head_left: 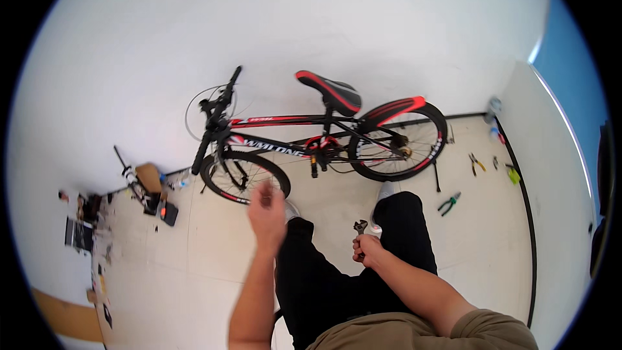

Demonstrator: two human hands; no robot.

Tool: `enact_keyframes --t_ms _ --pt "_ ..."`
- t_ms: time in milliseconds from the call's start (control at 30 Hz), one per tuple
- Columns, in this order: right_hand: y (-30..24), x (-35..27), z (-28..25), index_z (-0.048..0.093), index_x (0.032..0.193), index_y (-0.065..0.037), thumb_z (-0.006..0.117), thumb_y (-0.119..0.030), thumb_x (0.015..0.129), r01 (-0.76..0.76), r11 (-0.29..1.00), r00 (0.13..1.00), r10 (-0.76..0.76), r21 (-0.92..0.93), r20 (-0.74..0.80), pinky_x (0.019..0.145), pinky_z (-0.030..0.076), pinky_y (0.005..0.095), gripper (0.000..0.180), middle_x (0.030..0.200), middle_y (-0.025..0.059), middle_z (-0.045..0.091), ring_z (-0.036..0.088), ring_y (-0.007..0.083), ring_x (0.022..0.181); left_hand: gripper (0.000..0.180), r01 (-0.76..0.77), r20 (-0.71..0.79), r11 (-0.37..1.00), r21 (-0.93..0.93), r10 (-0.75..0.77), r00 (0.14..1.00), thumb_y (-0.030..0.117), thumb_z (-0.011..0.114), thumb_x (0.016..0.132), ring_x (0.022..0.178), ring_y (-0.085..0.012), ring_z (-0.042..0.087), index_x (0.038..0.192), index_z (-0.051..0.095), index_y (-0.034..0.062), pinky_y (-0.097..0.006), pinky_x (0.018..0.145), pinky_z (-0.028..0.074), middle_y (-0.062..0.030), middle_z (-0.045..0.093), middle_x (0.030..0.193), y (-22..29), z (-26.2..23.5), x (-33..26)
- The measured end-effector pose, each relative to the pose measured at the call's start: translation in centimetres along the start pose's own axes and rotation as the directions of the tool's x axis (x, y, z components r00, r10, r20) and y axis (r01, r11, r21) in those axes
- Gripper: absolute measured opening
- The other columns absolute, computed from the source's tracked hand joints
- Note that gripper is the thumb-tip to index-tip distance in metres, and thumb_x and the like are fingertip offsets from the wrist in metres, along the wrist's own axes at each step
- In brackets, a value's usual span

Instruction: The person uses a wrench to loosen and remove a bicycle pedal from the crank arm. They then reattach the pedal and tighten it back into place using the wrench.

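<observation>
My right hand (pixel 367 249) is wrapped round the handle of an adjustable wrench (pixel 360 226), its jaws pointing away from me above my lap. Raised in front of the bicycle's front wheel is my left hand (pixel 266 210). Motion smears its fingers, so I cannot tell whether it holds anything. A black and red bicycle (pixel 275 135) stands along the white wall, handlebars to the left. The saddle (pixel 330 93) is black with red edging, and a red and black mudguard (pixel 396 111) covers the rear wheel. My left hand overlaps part of the front wheel (pixel 217 175) in this view.
Green-handled pliers (pixel 449 203) lie on the floor at right, with yellow-handled pliers (pixel 477 164) beyond. A yellow-green item (pixel 514 175) is by the right wall. Bottles (pixel 494 107) stand in the far right corner. At left sit a cardboard box (pixel 150 177) and a dark case (pixel 168 213).
</observation>
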State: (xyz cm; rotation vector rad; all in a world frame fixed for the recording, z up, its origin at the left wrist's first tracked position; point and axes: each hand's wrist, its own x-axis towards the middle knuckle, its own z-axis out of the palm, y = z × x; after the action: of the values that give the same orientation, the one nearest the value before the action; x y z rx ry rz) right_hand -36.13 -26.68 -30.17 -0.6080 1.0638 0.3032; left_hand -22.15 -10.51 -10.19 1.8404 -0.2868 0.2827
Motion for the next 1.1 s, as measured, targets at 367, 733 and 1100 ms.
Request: enact_keyframes --t_ms 367,733,1100 --pt "0.5 1.5 1.6 0.051 0.077 -0.005 0.055 -0.004 0.088 -0.039 0.975 0.998 0.029 -0.217 -0.05 0.044 0.039 0.032 0.011 0.061 0.0032 0.046 0.036 0.0114 0.044 0.044 0.283 0.102 0.544 0.79 -0.572 0.814 0.019 0.062 0.078 0.105 -0.0411 0.066 0.116 0.062 -0.0031 -0.05 0.092 0.051 -0.0246 0.068 0.112 1.2 -11.7 22.4" --pt "0.2 4.1 0.5 0.053 0.095 -0.006 0.058 -0.01 0.094 -0.041 0.977 0.983 0.002 -0.207 -0.183 0.042 0.033 0.029 0.006 0.069 0.0055 0.05 0.039 0.011 0.048 0.022 0.192 0.175 0.628 0.754 -0.475 0.863 0.008 0.066 0.078 0.054 -0.0259 0.065 0.074 0.062 -0.0132 -0.039 0.052 0.051 -0.0172 0.063 0.061 -3.6 -11.8 25.0" --pt "-4.8 1.4 4.4 0.062 0.097 -0.002 0.056 -0.023 0.097 0.51 0.777 0.785 -0.596 -0.369 -0.169 0.042 0.034 0.0276 0.022 0.068 0.0024 0.049 0.041 0.0094 0.048 0.031 0.088 0.276 0.632 0.77 -0.454 0.847 0.015 0.068 0.079 0.048 -0.023 0.062 0.059 0.061 -0.0083 -0.039 0.05 0.049 -0.0146 0.063 0.055 -2.9 -12.6 25.2"
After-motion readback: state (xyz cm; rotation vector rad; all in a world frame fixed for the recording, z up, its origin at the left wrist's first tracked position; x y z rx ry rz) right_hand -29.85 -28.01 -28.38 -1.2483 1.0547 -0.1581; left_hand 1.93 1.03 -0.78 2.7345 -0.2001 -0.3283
